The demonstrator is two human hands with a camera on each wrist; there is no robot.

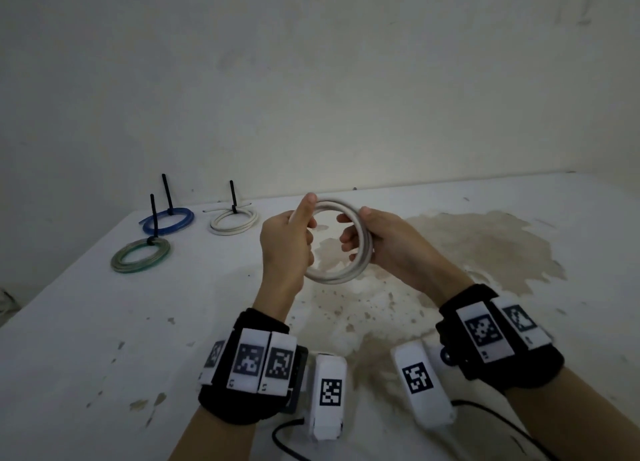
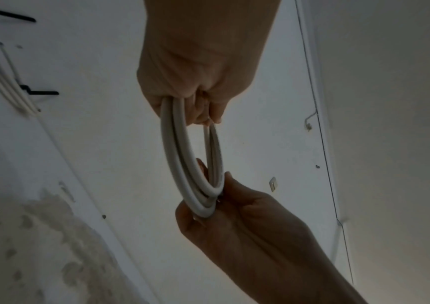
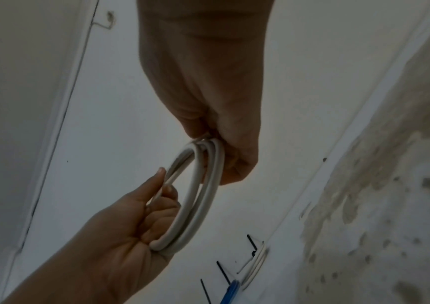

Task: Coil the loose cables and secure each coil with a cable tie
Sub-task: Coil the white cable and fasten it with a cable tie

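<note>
A white cable coil [image 1: 341,276] of about three loops is held in the air above the table between both hands. My left hand [image 1: 289,239] grips its left side, fingers curled through the ring and thumb raised along the top. My right hand [image 1: 374,241] grips the right side with thumb over and fingers inside. In the left wrist view the white cable coil [image 2: 182,164] hangs edge-on from my left hand [image 2: 195,96], my right hand [image 2: 224,216] below. The right wrist view shows the white cable coil [image 3: 200,197] the same way. I see no tie on it.
Three tied coils lie at the table's back left: a blue coil [image 1: 169,221], a green coil [image 1: 140,254] and a white tied coil [image 1: 233,220], each with a black cable tie [image 1: 232,196] sticking up. The white table [image 1: 104,322] has a brown stain [image 1: 485,246] on the right.
</note>
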